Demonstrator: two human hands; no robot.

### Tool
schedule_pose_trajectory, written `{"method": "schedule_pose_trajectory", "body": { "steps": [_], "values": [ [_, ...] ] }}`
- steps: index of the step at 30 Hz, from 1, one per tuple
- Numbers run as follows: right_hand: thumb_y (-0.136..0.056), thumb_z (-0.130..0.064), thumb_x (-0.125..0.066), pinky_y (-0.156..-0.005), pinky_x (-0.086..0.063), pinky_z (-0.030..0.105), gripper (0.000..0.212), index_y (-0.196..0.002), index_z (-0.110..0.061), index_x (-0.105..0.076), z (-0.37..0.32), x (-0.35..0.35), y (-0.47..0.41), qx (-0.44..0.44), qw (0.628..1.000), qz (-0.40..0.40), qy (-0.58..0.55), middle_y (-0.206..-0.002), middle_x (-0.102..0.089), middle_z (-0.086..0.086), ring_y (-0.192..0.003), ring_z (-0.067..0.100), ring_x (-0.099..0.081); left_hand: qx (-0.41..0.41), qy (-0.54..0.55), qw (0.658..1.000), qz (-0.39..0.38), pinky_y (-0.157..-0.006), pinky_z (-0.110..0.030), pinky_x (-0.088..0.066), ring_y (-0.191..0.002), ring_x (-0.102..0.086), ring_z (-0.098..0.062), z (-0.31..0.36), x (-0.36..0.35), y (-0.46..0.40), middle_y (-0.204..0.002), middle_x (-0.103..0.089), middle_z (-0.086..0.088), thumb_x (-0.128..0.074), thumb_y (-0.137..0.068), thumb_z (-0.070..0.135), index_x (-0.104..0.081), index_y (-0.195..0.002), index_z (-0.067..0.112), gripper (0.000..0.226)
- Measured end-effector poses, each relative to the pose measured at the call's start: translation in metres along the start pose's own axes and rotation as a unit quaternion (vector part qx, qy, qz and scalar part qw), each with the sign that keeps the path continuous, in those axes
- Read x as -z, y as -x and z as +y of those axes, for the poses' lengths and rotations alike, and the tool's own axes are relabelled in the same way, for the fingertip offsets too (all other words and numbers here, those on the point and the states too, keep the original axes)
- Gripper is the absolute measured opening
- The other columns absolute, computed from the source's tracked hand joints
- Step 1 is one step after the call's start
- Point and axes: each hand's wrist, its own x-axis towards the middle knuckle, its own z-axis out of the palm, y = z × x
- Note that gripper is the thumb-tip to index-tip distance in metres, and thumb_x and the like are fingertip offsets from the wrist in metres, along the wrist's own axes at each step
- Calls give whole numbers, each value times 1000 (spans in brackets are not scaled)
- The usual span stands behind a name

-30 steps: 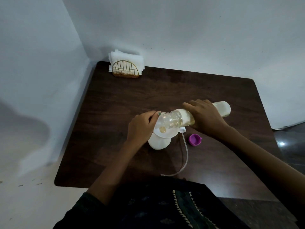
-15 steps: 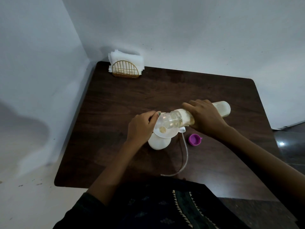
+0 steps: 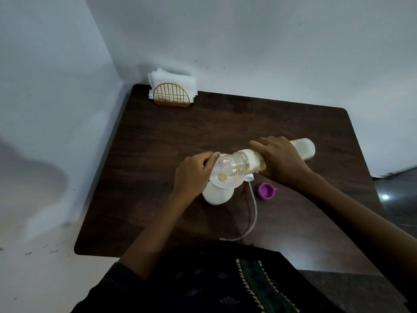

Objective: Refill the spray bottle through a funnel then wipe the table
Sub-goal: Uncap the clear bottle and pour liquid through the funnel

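Just now the white spray bottle (image 3: 217, 196) stands upright near the middle of the dark wooden table (image 3: 158, 154), its top off, with a clear funnel (image 3: 225, 180) seated in its neck. The left hand (image 3: 191, 175) is on the side of the funnel farther from the purple cap, its fingers curled onto the funnel's rim, so that grip is closed on the funnel. The right hand (image 3: 282, 163) wraps around the middle of a refill bottle (image 3: 302, 149), which is held nearly level above the table with its open clear mouth over the funnel's bowl; that grip is clamped on the refill bottle. A little yellowish liquid shows in the bottle's neck and at the bottom of the funnel.

Beside the spray bottle, on its right-hand side, lies the white spray head (image 3: 248, 177), partly hidden, with its thin clear tube (image 3: 253, 213) curving toward the table's near edge. A purple cap (image 3: 266, 191) sits open side up just beyond that tube. Far from the spray bottle, in the table's back corner against the wall, a gold wire napkin holder (image 3: 171, 96) stands with white napkins (image 3: 171, 79) in it.
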Motion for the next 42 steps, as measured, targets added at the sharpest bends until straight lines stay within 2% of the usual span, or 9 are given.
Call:
{"method": "schedule_pose_trajectory", "body": {
  "steps": [3, 12, 15, 22, 27, 31, 36, 42],
  "values": [
    [-54, -18, -85, -61, -43, 38, 49, -95, -11, -59, 0, 0, 0, 1, 1000, 1, -1, -76, -63, 8, -65, 30, -60, 3, -6, 1000, 0, -54, -26, -39, -59, -56, -10, 0, 0, -1, -63, -59, 8, -44, -98, 36, -69, -91, 19, 31],
    [-55, -21, -85, -63, -44, 37, 48, -95, -11, -60, 0, 0, 0, 3, 1000, 0, -1, -76, -64, 8, -66, 30, -60, 3, -8, 1000, -2, -51, -22, -30, -54, -51, -9, -2, -1, -1, -56, -51, 12, -44, -98, 36, -66, -83, 19, 32],
    [-54, -19, -86, -62, -42, 36, 47, -93, -11, -60, -1, 0, 0, 5, 1000, 6, -2, -74, -63, 8, -64, 30, -60, 1, -5, 1000, -1, -50, -19, -29, -54, -50, -7, -1, 0, 0, -56, -50, 13, -44, -98, 35, -67, -85, 20, 30],
    [-56, -19, -85, -64, -44, 38, 46, -93, -13, -58, -2, 0, 0, 2, 1000, -1, -4, -76, -64, 8, -66, 29, -60, -4, -1, 1000, 1, -53, -28, -42, -58, -57, -12, -3, -1, 0, -64, -61, 5, -44, -97, 37, -70, -90, 18, 33],
    [-55, -18, -86, -63, -44, 37, 46, -91, -13, -58, -1, 0, 0, 0, 1000, 0, 0, -75, -63, 8, -65, 29, -60, -9, -3, 1000, 0, -51, -24, -40, -57, -56, -11, -2, 0, 0, -64, -61, 4, -44, -98, 35, -69, -90, 16, 32],
    [-52, -16, -86, -62, -42, 35, 50, -91, -14, -56, -1, -1, -1, 5, 1000, 5, 5, -73, -62, 7, -63, 29, -59, -7, -1, 1000, 1, -54, -31, -44, -59, -57, -12, -2, 0, 0, -64, -61, 5, -44, -98, 35, -69, -90, 17, 32],
    [-53, -18, -86, -60, -39, 35, 49, -92, -13, -56, -1, -3, -1, 11, 1000, 15, 8, -73, -62, 7, -62, 28, -59, -3, -7, 1000, 2, -52, -28, -38, -58, -55, -12, -3, 1, 1, -60, -56, 8, -44, -98, 35, -68, -86, 17, 32],
    [-53, -16, -85, -60, -38, 34, 47, -91, -12, -58, -1, -1, 0, 12, 1000, 16, 10, -73, -62, 7, -62, 29, -59, -7, -1, 1000, 6, -56, -36, -46, -59, -58, -15, -2, 0, 1, -63, -62, 2, -45, -97, 35, -68, -85, 15, 33]
  ]
}}
